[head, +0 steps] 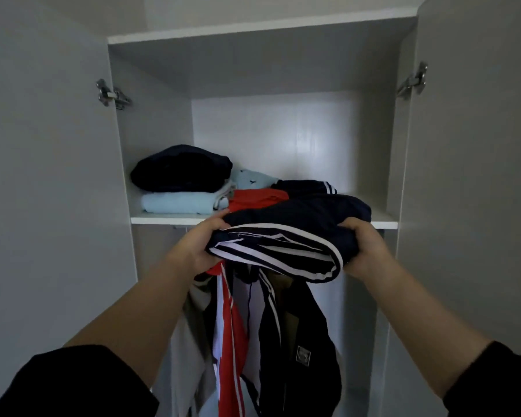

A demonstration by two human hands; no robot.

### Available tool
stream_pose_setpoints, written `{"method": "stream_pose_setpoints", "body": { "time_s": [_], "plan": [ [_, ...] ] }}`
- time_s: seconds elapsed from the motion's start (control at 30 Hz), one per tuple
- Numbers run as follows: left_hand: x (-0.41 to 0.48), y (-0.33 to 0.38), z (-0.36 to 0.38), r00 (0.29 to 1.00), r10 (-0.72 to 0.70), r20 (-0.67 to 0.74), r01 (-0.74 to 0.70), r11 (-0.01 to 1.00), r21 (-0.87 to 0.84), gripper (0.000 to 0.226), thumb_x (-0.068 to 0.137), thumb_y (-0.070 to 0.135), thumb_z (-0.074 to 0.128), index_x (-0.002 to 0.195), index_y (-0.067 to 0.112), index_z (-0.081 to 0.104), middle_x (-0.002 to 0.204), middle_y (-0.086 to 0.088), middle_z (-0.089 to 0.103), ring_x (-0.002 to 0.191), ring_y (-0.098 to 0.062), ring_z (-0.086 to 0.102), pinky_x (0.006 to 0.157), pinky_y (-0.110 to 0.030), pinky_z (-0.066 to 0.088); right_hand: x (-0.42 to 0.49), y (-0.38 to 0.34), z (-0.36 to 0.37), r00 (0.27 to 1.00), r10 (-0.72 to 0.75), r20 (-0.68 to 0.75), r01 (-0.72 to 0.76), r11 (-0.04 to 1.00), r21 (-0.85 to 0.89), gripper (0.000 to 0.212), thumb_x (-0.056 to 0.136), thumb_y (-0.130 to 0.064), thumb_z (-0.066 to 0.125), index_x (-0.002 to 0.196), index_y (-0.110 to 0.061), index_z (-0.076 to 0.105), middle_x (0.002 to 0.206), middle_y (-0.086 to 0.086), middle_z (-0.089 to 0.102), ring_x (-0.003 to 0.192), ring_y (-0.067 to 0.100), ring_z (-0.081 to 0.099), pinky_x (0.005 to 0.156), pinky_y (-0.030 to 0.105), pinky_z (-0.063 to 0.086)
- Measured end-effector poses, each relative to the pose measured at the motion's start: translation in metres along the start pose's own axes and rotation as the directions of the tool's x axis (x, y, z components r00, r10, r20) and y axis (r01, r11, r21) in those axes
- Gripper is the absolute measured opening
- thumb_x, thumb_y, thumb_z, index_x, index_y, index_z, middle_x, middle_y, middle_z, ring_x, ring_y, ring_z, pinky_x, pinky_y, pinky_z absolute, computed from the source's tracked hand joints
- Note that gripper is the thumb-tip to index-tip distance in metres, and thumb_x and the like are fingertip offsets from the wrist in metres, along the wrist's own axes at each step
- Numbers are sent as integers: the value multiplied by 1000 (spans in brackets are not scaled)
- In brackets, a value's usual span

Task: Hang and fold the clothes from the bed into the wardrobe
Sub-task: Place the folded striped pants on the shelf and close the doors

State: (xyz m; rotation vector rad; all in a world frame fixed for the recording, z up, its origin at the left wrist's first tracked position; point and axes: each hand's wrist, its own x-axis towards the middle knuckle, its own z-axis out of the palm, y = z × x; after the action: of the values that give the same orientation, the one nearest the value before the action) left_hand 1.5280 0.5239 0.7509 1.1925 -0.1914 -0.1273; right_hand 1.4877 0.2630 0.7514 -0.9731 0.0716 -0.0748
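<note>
Our left hand (199,248) & right hand (363,251) clutch the folded navy white-striped garment (283,233), half over the white wardrobe shelf (163,220) edge. If we let go early it cd slide off, unfolding.

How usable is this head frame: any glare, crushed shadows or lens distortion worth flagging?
Head view: dim overall, with soft glare on the back panel; the dark folded pile on the shelf loses detail; wide-angle distortion splays the open doors; the striped garment gripped by the left hand and right hand reads sharp.
</note>
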Motion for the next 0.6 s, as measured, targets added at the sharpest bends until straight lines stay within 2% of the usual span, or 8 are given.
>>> {"method": "stream_pose_setpoints", "body": {
  "time_s": [0.1,0.17,0.27,0.33,0.43,0.5,0.53,0.6],
  "plan": [
    [57,10,-7,1000,29,-5,-29,1000,-5,55,86,-3,40,133,22,53,115,-11,65,85,-26,64,61,-30,54,54,-6,6,999,-43,-31,42,999,-14,16,80,-6,51,89,-8,63,68,7,67,56,22,66,51,29,53],
    [96,25,-10,998,54,23,-54,998,27,55,87,-3,39,133,24,53,120,-12,63,87,-27,64,61,-31,54,94,-10,15,997,-66,-43,64,997,-42,17,80,-8,51,92,-8,64,70,9,67,59,24,65,54,30,54],
    [154,57,-14,993,117,-18,-116,991,65,50,86,-3,42,125,24,59,115,-12,62,86,-28,65,60,-32,56,158,-28,43,991,-123,-54,116,986,-121,13,82,-9,47,86,-7,60,68,9,60,59,23,60,59,30,49],
    [193,81,-16,973,215,-82,-204,972,117,45,84,-4,46,115,22,65,111,-14,64,88,-29,66,63,-32,57,202,-45,69,985,-169,-32,162,975,-152,13,84,-8,45,87,-7,57,67,9,57,57,23,59,56,27,48],
    [242,110,-18,909,389,-146,-354,909,220,35,84,-3,51,104,20,69,109,-13,67,93,-28,66,80,-34,57,258,-71,102,976,-216,18,216,961,-172,14,87,-10,47,79,-8,59,55,7,61,48,21,62,47,25,51],
    [274,121,-26,883,444,-154,-367,857,362,28,86,4,53,101,23,67,108,-8,67,94,-24,65,84,-35,55,299,-77,115,972,-226,61,234,954,-190,17,90,-11,48,82,-8,62,57,7,66,51,21,66,46,27,54],
    [287,122,-33,878,458,-138,-340,801,492,23,87,8,54,99,22,66,107,-6,66,93,-22,63,85,-35,55,320,-73,117,976,-206,73,218,950,-224,18,91,-12,47,84,-7,63,59,8,67,52,21,67,46,27,54],
    [306,117,-48,918,393,-49,-218,604,767,14,88,12,52,94,17,63,99,-6,64,87,-21,61,82,-36,55,357,-51,107,992,-124,35,128,929,-346,21,94,-10,44,83,-4,61,56,10,66,48,21,65,42,23,52]
  ]
}}
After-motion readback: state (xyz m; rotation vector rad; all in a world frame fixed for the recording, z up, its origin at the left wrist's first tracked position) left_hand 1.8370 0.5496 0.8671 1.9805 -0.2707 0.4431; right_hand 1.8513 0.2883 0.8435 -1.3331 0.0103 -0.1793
